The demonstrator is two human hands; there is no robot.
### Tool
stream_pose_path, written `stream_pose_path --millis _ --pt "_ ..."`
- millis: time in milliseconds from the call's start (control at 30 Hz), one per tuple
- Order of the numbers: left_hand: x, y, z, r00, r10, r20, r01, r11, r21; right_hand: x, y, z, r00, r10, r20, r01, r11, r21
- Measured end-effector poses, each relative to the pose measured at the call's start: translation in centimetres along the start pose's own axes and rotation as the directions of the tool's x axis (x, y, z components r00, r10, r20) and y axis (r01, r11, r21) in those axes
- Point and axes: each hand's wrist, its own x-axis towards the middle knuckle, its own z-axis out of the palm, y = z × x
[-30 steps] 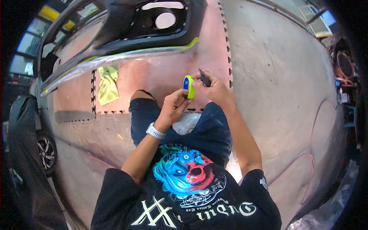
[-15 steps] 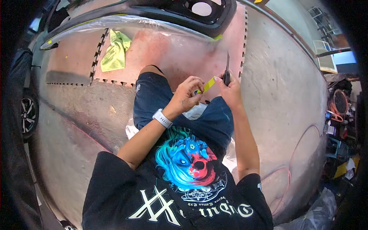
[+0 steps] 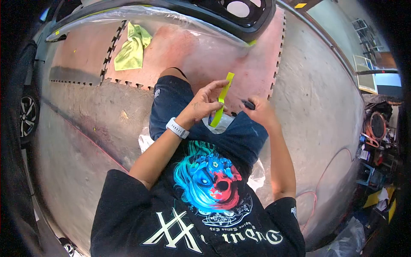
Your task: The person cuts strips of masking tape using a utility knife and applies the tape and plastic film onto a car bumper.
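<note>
Left hand [image 3: 200, 107] gripping yellow tape [image 3: 218, 115] between thumb and fingers, strip projecting upward past wrist side, extended finger touching it. Right hand [image 3: 262, 113] holding dark tool [image 3: 248, 104] in closed grip, standing apart from tape; blade detail not discernible. Tape sitting above dark shorts [image 3: 171, 100], between hands. White watch [image 3: 177, 128] encircling left wrist. Beyond, green cloth [image 3: 130, 49] lying on pink mat [image 3: 214, 55]; clear film [image 3: 171, 19] hanging along black panel [image 3: 192, 9].

A yellow-green cloth [image 3: 133, 49] lies rumpled on pink floor matting [image 3: 171, 47].
</note>
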Motion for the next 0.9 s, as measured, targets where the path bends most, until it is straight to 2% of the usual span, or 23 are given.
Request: stream_pose_path --millis 67,167,300,367,400,467,500,533,567,600,633,667,733,767,800,867,900 --pt "0.8 -1.0 -0.9 0.998 0.061 0.015 -0.060 0.997 -0.043 0.4 0.1 0.1 0.997 0.014 0.082 -0.005 0.994 -0.113" --pt "0.9 -0.6 -1.2 1.000 0.013 0.001 -0.013 1.000 -0.027 1.4 0.8 0.5 0.996 -0.030 0.085 0.045 0.983 -0.180" --pt "1.3 -0.1 -1.4 1.000 -0.005 -0.025 0.003 0.997 -0.083 3.7 0.8 0.9 0.985 -0.072 0.156 0.101 0.977 -0.190" --pt "1.6 0.5 -1.6 0.998 0.038 -0.049 -0.046 0.981 -0.186 4.7 1.5 1.9 0.992 0.085 0.089 -0.074 0.990 -0.123" --pt "1.8 0.4 -2.2 0.998 0.030 -0.062 -0.042 0.980 -0.195 5.4 2.8 2.5 0.991 0.082 0.106 -0.069 0.990 -0.124" --pt "2.5 0.3 -3.7 0.985 0.089 -0.150 -0.122 0.966 -0.228 7.1 6.9 3.5 0.998 -0.047 0.052 0.054 0.988 -0.142" --pt "3.1 -0.2 -4.4 0.975 0.102 -0.197 -0.134 0.979 -0.156 7.8 8.0 3.8 0.997 -0.051 0.066 0.060 0.988 -0.141" --pt "4.1 -1.0 -5.2 0.974 0.095 -0.206 -0.130 0.978 -0.161 8.4 9.0 4.0 0.998 -0.044 0.042 0.051 0.984 -0.169" --pt "5.1 -2.3 -6.2 0.964 0.091 -0.249 -0.042 0.980 0.195 8.8 10.0 4.5 0.999 -0.036 0.017 0.038 0.980 -0.197" --pt "6.3 -3.8 -7.1 0.953 0.097 -0.287 0.070 0.851 0.520 9.3 11.2 5.1 0.999 -0.033 0.029 0.038 0.980 -0.196" --pt "7.7 -5.2 -7.4 0.926 0.218 -0.309 0.072 0.700 0.710 10.1 12.4 6.0 0.999 -0.039 0.023 0.044 0.959 -0.281" --pt "9.2 -6.6 -7.7 0.927 0.213 -0.310 0.075 0.703 0.707 10.8 13.6 7.0 0.999 -0.046 0.016 0.048 0.930 -0.363" --pt "11.8 -8.0 -7.6 0.932 -0.105 -0.346 0.359 0.397 0.845 12.0 15.6 9.4 0.999 0.009 0.034 0.005 0.921 -0.390" --pt "12.4 -9.4 -7.9 0.952 -0.071 -0.299 0.305 0.341 0.889 12.5 16.5 10.3 0.997 0.062 0.045 -0.037 0.909 -0.416" --pt "12.8 -10.4 -8.2 0.952 -0.078 -0.296 0.304 0.343 0.889 12.5 16.4 10.4 0.996 0.069 0.049 -0.043 0.909 -0.415" --pt "13.4 -12.3 -8.8 0.968 0.129 -0.214 0.156 0.357 0.921 12.6 16.2 10.7 0.996 -0.076 -0.049 0.052 0.927 -0.372" --pt "14.0 -12.3 -8.8 0.970 0.116 -0.212 0.159 0.358 0.920 13.1 15.7 10.9 0.997 -0.066 -0.043 0.046 0.929 -0.366"
